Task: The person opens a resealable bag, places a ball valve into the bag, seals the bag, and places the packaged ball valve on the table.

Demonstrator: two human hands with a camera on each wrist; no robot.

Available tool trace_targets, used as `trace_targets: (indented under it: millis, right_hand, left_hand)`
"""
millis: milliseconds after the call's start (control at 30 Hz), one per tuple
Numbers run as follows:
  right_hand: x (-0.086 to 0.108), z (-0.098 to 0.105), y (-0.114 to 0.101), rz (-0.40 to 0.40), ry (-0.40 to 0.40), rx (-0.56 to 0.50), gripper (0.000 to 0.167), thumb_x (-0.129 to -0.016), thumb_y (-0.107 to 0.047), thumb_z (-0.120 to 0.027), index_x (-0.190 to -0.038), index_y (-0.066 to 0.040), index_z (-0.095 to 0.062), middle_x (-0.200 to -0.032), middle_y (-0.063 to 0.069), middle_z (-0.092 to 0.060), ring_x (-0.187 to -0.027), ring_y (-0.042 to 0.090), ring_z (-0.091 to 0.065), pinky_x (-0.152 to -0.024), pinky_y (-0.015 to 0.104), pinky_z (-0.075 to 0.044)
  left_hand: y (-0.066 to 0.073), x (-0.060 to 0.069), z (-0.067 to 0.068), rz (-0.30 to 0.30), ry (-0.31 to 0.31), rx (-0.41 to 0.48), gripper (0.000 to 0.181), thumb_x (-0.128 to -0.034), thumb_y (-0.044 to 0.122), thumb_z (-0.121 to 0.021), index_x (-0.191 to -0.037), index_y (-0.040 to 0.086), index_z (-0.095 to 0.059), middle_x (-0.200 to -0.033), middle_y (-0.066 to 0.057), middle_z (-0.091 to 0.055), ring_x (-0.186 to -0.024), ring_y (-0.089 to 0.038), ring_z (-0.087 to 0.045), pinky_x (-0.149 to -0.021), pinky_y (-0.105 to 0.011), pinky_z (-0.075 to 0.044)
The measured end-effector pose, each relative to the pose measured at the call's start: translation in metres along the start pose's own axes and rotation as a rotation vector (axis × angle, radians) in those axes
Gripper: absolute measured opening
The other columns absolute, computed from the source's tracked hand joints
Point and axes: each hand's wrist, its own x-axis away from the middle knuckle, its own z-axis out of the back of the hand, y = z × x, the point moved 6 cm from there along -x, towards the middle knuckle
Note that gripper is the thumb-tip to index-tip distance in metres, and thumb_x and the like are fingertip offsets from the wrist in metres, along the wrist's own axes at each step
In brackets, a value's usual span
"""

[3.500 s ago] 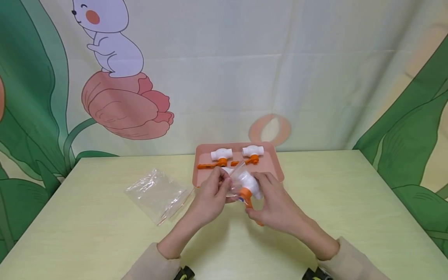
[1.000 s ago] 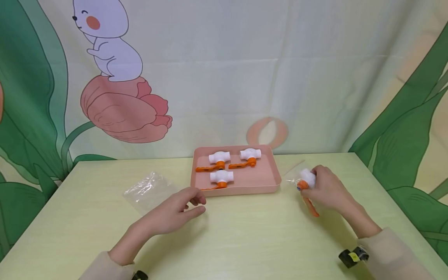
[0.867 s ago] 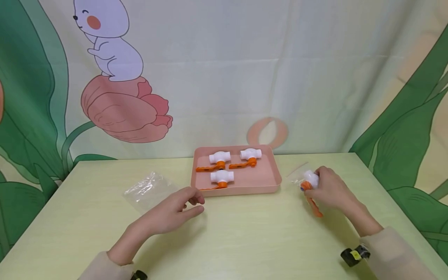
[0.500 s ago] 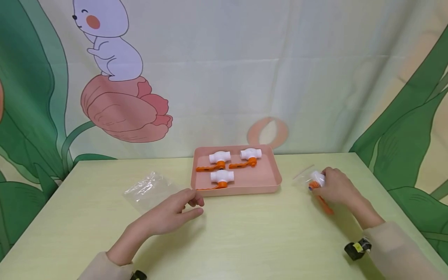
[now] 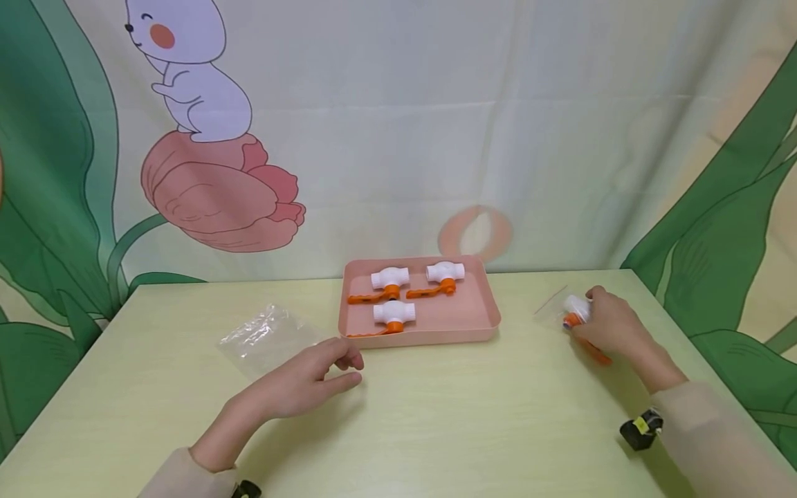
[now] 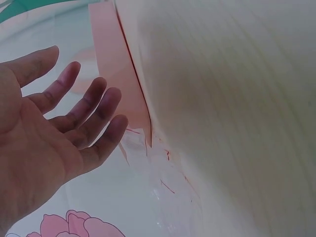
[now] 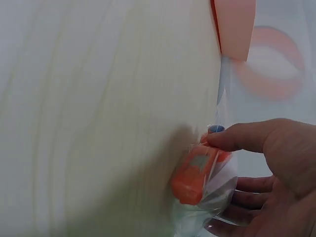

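At the right of the table, my right hand grips a white valve with an orange handle, inside a clear bag. The right wrist view shows the thumb of that hand against the orange part and the fingers behind the bag. My left hand is held above the table, fingers loosely bent and holding nothing, near the tray's front left corner. In the left wrist view the left hand's palm shows, with the fingers apart.
A pink tray stands at the back middle. Three white valves with orange handles lie in it: one at back left, one at back right, one at front left. Clear empty bags lie left of the tray. A printed curtain hangs behind.
Over the last second my right hand has moved further right with the bagged valve. Earlier both hands were on it before the tray; the left hand has since let go and moved left.
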Motion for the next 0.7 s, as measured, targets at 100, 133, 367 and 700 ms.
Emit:
trace_targets:
  millis: [100, 133, 367, 700]
  right_hand:
    - [-0.003, 0.002, 0.004, 0.025, 0.015, 0.027, 0.069, -0.086, -0.015, -0.076, -0.13, 0.023, -0.039, -0.106, 0.032, -0.058, -0.082, 0.036, -0.056, -0.069, 0.045, -0.053]
    - [-0.003, 0.003, 0.005, 0.039, 0.02, 0.047, 0.066, -0.087, -0.016, -0.075, -0.128, 0.023, -0.04, -0.103, 0.031, -0.058, -0.081, 0.035, -0.056, -0.069, 0.045, -0.052]
    - [-0.003, 0.005, -0.001, 0.119, 0.07, 0.234, 0.057, -0.095, -0.022, -0.072, -0.126, 0.018, -0.045, -0.108, 0.035, -0.054, -0.093, 0.048, -0.054, -0.073, 0.06, -0.05]
    - [0.011, -0.005, -0.053, 0.26, 0.109, 0.226, 0.056, -0.099, -0.028, -0.067, -0.133, 0.014, -0.051, -0.133, 0.036, -0.052, -0.118, 0.055, -0.05, -0.091, 0.068, -0.046]
  left_hand:
    - [0.0, 0.0, -0.001, 0.001, -0.008, -0.001, 0.02, -0.1042, 0.025, -0.062, -0.116, 0.009, -0.062, -0.109, 0.004, -0.062, -0.114, -0.029, -0.059, -0.098, -0.054, -0.047]
    - [0.0, 0.0, -0.001, 0.0, -0.009, -0.002, 0.02, -0.1042, 0.025, -0.062, -0.116, 0.009, -0.062, -0.109, 0.004, -0.062, -0.114, -0.029, -0.059, -0.098, -0.054, -0.047]
    - [0.003, 0.0, -0.002, -0.007, -0.014, -0.011, 0.02, -0.1043, 0.026, -0.062, -0.116, 0.01, -0.063, -0.11, 0.005, -0.061, -0.114, -0.028, -0.059, -0.099, -0.054, -0.047]
    - [0.005, -0.001, -0.003, -0.012, -0.018, -0.024, 0.02, -0.1041, 0.025, -0.063, -0.116, 0.009, -0.063, -0.111, 0.004, -0.061, -0.114, -0.027, -0.058, -0.099, -0.053, -0.046]
